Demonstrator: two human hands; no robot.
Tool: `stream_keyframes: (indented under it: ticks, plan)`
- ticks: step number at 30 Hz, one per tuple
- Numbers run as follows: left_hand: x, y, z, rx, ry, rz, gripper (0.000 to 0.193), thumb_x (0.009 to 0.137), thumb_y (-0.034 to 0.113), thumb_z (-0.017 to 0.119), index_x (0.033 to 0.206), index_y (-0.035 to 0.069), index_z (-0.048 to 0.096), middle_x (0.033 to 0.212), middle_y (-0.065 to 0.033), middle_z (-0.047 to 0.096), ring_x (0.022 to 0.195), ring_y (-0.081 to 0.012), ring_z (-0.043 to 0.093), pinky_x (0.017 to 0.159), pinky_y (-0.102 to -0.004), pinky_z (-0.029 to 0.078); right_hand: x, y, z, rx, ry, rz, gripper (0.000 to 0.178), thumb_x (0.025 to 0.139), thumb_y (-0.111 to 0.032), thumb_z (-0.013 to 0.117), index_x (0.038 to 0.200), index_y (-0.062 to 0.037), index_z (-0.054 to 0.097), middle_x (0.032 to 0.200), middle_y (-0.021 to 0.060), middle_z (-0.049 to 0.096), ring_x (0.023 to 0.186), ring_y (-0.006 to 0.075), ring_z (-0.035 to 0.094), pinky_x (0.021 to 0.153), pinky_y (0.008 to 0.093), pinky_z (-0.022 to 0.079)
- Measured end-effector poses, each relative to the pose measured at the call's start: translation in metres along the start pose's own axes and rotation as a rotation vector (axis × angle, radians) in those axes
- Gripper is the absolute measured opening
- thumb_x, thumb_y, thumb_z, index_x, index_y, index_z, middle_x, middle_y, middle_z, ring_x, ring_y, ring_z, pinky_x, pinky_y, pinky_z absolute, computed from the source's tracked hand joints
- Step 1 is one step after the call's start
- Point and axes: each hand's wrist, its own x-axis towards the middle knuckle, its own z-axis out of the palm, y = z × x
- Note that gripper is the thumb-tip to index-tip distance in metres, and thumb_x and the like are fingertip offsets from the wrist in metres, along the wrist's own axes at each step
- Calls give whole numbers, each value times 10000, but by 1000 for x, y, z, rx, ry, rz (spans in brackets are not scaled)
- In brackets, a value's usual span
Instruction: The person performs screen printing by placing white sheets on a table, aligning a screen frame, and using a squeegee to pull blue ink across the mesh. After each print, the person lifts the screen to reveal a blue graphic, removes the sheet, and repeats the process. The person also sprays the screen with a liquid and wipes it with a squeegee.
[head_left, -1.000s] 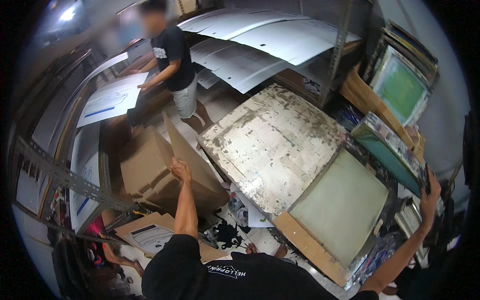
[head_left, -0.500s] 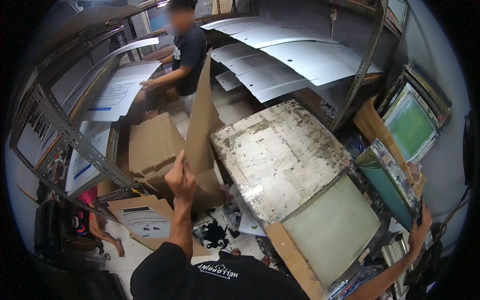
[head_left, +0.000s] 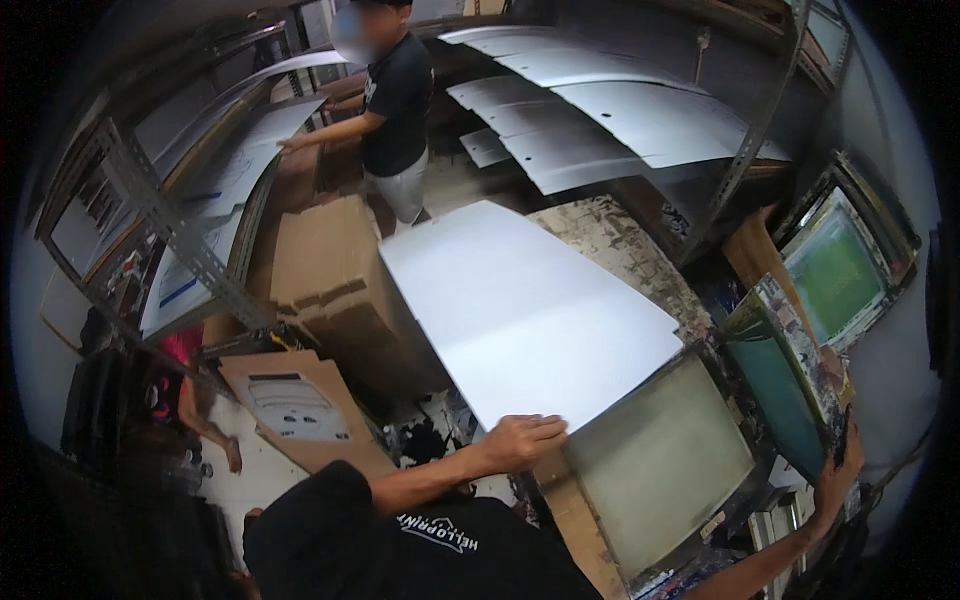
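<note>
Above the white sheet (head_left: 530,310) and the pale panel (head_left: 665,465), open air is leaving your hands (head_left: 522,443) a way across. The tilted screen frame (head_left: 775,370) is blocking your right, a metal post (head_left: 748,155) is rising beyond the bench (head_left: 610,225), and brown cardboard (head_left: 325,250) is crowding the left.

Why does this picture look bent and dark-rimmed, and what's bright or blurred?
Head view throughout: the fisheye bends straight edges and leaves black corners; the white sheet at the left hand looks brightly lit; the co-worker is blurred about the head; the lower left is dim.
</note>
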Motion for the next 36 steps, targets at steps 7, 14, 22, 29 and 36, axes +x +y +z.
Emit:
stream_keyframes:
  ticks: [7,14,22,29,36]
  plan:
    - [34,51,99,-100,-305,8,329,724,99,644,1029,-26,635,1074,-147,634,848,-271,698,618,-354,598,2,-7,-15,45,41,-85,597,864,-19,507,1458,-80,489,1429,159,543,1351,353,440,1141,443,285]
    - [69,138,99,-521,-744,275,498,763,308,749,1121,-14,622,1113,-150,631,948,-308,674,718,-423,574,9,-20,-20,19,11,47,622,844,-12,560,1450,-147,516,1385,180,567,1291,383,467,1127,450,300]
    - [76,14,100,-623,-251,-319,621,703,221,882,1242,20,647,1295,-162,647,1194,-289,632,943,-365,534,15,-40,-29,96,18,73,699,774,44,599,1438,-162,525,1344,211,564,1241,407,472,1102,462,317]
    - [191,52,-57,-1407,664,260,1087,870,822,357,1568,16,145,1620,-244,144,1454,-381,298,1051,-542,457,10,-28,-27,74,58,23,701,766,44,606,1431,-162,534,1353,197,572,1233,401,478,1100,457,313]
    - [217,90,-97,-1486,676,670,907,905,628,437,1535,8,235,1585,-231,242,1437,-365,334,1083,-505,411,16,-31,-26,59,25,50,597,854,-43,575,1434,-175,534,1387,158,571,1282,393,460,1151,474,283]
